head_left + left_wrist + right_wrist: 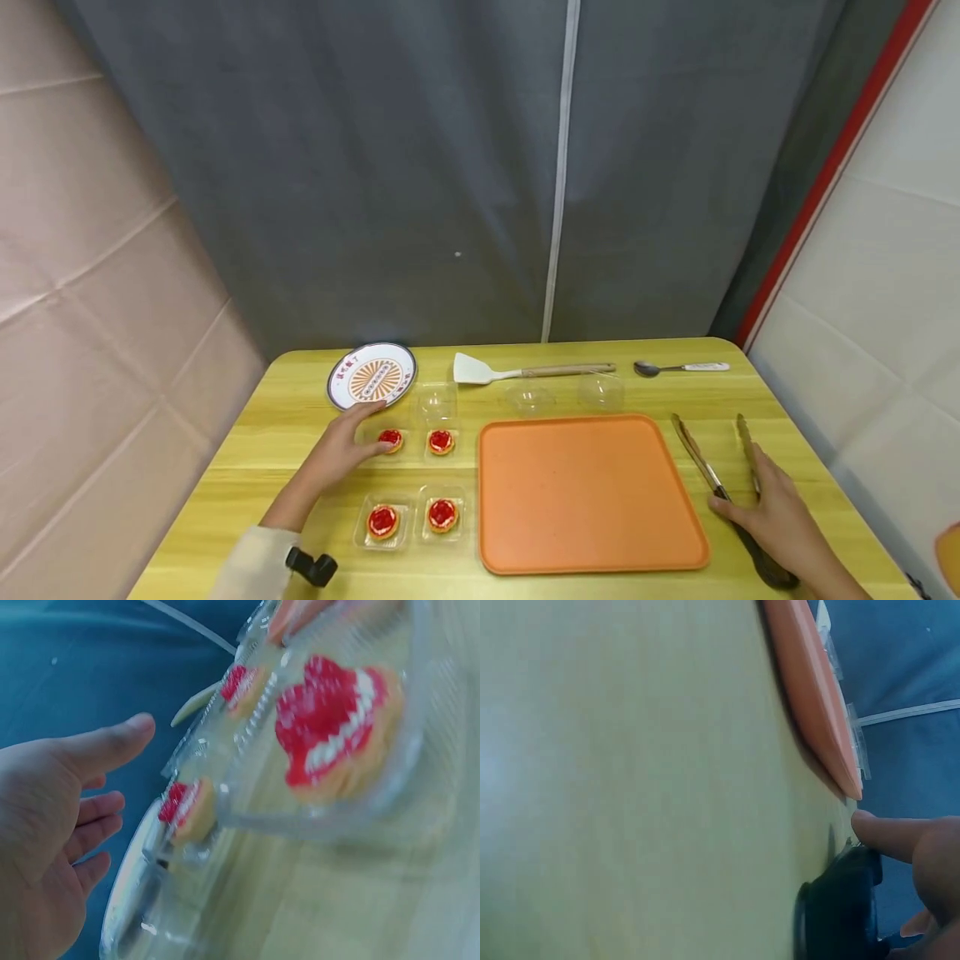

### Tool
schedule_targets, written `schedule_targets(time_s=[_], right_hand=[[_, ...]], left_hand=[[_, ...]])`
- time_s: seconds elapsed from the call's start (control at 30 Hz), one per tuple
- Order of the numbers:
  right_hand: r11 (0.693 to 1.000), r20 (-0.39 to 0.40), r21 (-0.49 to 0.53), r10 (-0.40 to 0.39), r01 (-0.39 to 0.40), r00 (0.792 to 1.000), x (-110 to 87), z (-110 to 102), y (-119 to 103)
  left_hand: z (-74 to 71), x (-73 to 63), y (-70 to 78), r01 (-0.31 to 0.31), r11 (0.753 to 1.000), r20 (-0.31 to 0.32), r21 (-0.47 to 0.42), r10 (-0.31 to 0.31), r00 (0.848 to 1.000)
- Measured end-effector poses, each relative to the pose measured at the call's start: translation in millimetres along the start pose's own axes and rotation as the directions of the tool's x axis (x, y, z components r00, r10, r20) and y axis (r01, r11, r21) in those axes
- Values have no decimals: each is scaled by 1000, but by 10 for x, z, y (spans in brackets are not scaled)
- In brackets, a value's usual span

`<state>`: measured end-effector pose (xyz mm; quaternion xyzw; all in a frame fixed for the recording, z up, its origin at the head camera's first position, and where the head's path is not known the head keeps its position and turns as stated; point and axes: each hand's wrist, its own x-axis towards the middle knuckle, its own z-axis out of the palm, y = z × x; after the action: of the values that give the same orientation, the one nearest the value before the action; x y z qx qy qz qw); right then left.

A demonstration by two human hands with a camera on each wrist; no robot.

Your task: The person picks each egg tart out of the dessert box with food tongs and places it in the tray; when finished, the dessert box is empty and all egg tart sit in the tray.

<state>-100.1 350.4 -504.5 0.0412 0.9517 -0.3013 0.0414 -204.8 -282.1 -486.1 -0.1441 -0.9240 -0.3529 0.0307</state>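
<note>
Tongs [767, 567] below my right hand [787, 521], rear-left tart [388, 440] beside my left hand [345, 446]

Just right of the orange tray [592, 496], the tongs lie with their two arms spread apart. My right hand is over them, its thumb by the arm nearer the tray and its fingers along the farther one; whether I am actually gripping them I cannot tell.

Left of the tray, beyond another tart [441, 442], sits the rear-left tart, in front of my thumb. I hold nothing there: in the left wrist view my fingers are loose, and a gap shows between them and the tarts. My left forearm slants in from the tray's near-left side, the thumb pointing toward the tray, the forefinger reaching toward the plate [372, 377] that lies off the tray's far-left corner. My right forearm comes in from the tray's near-right side.

Two more red-topped tarts, one [383, 522] farther left and one [443, 516] near the tray's left edge, sit in clear containers. Behind the tray lie a spatula [476, 369] and two clear plastic pieces [530, 400]; a spoon [678, 367] lies beyond its far-right corner.
</note>
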Motion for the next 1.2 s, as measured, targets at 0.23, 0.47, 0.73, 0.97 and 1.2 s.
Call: schedule_targets(time_s=[0.23,0.47,0.73,0.97,1.2], right_hand=[[999,55,-15,43,-42,998,-6,36,54],[999,37,-36,35,-33,999,2,79,53],[989,-69,-146,-34,23,997,-10,39,35],[989,-61,-143,-33,24,998,20,-17,36],[995,10,-92,-39,40,999,84,-145,18]], left_hand=[[18,-11,-96,4,1000,30,7,-4,1000],[4,-13,-196,-17,998,61,60,13,998],[-15,-38,-246,51,998,119,27,-54,991],[1,-41,-278,63,998,119,20,-65,991],[31,-30,-350,76,997,122,-3,-75,990]])
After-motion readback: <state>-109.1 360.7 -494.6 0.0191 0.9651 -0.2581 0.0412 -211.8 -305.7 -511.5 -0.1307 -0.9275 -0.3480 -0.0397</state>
